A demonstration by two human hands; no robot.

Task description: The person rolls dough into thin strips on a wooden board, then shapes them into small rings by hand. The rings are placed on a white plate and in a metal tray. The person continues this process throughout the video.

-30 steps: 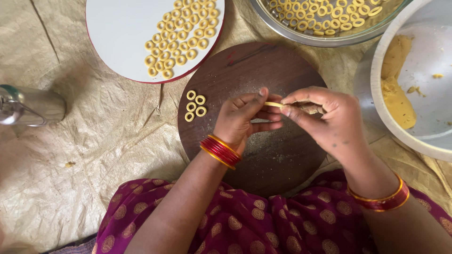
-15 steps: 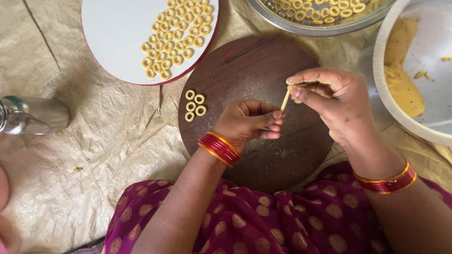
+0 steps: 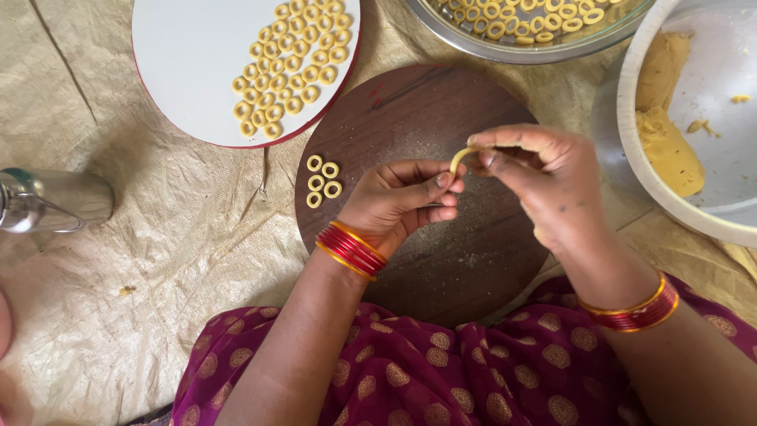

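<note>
A thin yellow dough strip (image 3: 460,158) bends into a curve between both hands above a round dark wooden board (image 3: 473,260). My right hand (image 3: 544,177) pinches its upper end. My left hand (image 3: 402,201) touches its lower end with thumb and forefinger. Several small dough rings (image 3: 322,181) lie in a cluster on the board's left side, just left of my left hand. Red and gold bangles sit on both wrists.
A white round plate (image 3: 181,71) with many dough rings lies at the top left. A steel dish (image 3: 505,43) of rings is at the top. A white bowl (image 3: 631,150) holding yellow dough (image 3: 666,134) stands at right. A steel container (image 3: 51,201) lies at left on wrinkled beige sheeting.
The strip was held straight between both hands, then lifted by my right hand alone. Now my left hand has come back up to it and the strip is curved.
</note>
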